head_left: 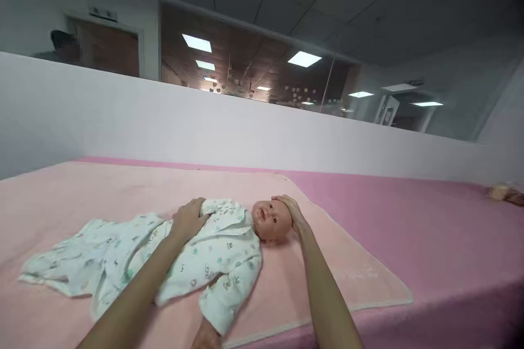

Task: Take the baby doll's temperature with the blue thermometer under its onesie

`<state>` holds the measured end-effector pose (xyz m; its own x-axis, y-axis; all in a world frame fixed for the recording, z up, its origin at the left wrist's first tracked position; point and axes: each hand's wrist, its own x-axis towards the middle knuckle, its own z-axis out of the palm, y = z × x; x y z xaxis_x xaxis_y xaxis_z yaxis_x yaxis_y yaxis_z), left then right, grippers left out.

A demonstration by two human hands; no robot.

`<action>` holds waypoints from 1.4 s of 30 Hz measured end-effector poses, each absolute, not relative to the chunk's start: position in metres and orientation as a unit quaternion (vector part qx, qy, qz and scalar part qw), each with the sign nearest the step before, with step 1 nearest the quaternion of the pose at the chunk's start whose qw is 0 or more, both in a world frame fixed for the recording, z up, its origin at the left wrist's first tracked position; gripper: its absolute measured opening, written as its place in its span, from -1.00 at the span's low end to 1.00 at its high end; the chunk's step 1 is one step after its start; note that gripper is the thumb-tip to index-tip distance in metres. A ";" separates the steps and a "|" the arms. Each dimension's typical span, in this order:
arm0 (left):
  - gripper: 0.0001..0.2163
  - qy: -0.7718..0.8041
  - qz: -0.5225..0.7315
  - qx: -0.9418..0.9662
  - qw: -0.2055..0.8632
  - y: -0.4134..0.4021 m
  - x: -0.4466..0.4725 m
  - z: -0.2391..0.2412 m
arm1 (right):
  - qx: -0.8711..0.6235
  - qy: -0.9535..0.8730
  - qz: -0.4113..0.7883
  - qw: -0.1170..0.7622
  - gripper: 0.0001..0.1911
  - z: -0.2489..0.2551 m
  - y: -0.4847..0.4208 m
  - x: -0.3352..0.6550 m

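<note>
The head camera looks forward, low and close over the doll [229, 251] toward the white partition [204, 131].

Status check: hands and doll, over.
Left hand flat on chest of doll, open. Right hand cups its head. Doll face-up on pink towel, in printed sleepsuit. Nothing blocking the hands.

We log a wide surface [442, 262] under a deep pink cover [368, 191]. A paler pink towel [360, 278] lies spread flat over its left part. Far right, a small tan thing [505, 192], blurred.
</note>
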<state>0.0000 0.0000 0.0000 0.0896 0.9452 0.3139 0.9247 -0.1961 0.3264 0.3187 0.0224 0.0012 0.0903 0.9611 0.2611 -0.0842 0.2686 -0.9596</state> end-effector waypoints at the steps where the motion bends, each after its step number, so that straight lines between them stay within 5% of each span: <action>1: -0.61 0.634 0.231 0.738 0.022 0.000 -0.001 -0.001 | -0.420 -0.516 0.430 0.610 -0.81 0.002 0.021 0.318; 5: -0.62 0.633 0.231 0.738 0.018 0.000 -0.002 -0.002 | -0.413 -0.512 0.443 0.609 -0.65 0.005 0.017 0.316; 19: -0.59 0.619 0.246 0.745 0.028 -0.007 -0.002 0.003 | -0.413 -0.503 0.478 0.590 -0.58 0.002 0.018 0.316; 42: -0.63 0.608 0.257 0.751 0.031 -0.010 -0.003 0.005 | -0.406 -0.517 0.509 0.555 -0.65 0.002 0.011 0.315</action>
